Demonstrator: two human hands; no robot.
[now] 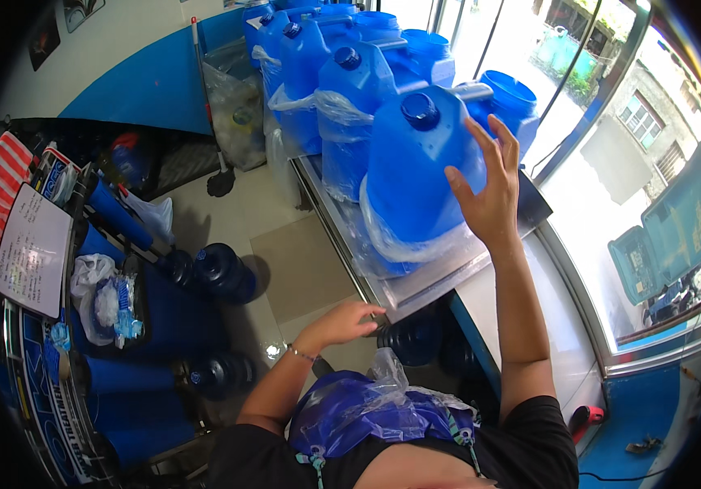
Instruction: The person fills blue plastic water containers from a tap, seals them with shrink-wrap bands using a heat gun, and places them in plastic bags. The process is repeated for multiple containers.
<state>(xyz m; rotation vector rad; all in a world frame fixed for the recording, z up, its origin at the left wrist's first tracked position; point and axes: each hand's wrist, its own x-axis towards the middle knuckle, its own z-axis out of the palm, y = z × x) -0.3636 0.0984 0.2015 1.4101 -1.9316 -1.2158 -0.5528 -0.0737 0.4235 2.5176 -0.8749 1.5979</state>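
Observation:
The nearest blue water jug (pixel 416 171) stands upright on a metal-topped counter (pixel 440 285), its round cap (pixel 420 111) on. See-through plastic wrap (pixel 403 244) hangs loosely about its lower part. Beside the jug's right side is my right hand (pixel 493 179), raised with its fingers spread; whether a fingertip touches the jug I cannot tell. My left hand (pixel 342 322), a bracelet at its wrist, reaches to the counter's near left corner with loosely stretched fingers and holds nothing. A purple plastic apron (pixel 350 407) covers my front.
More capped blue jugs (pixel 350 90) line the counter behind, partly wrapped. Open-topped blue containers (pixel 509 94) stand along the window side. Round dark-blue bottles (pixel 224 273) sit on the tiled floor at left. A whiteboard (pixel 33 248) leans near plastic bags (pixel 98 293).

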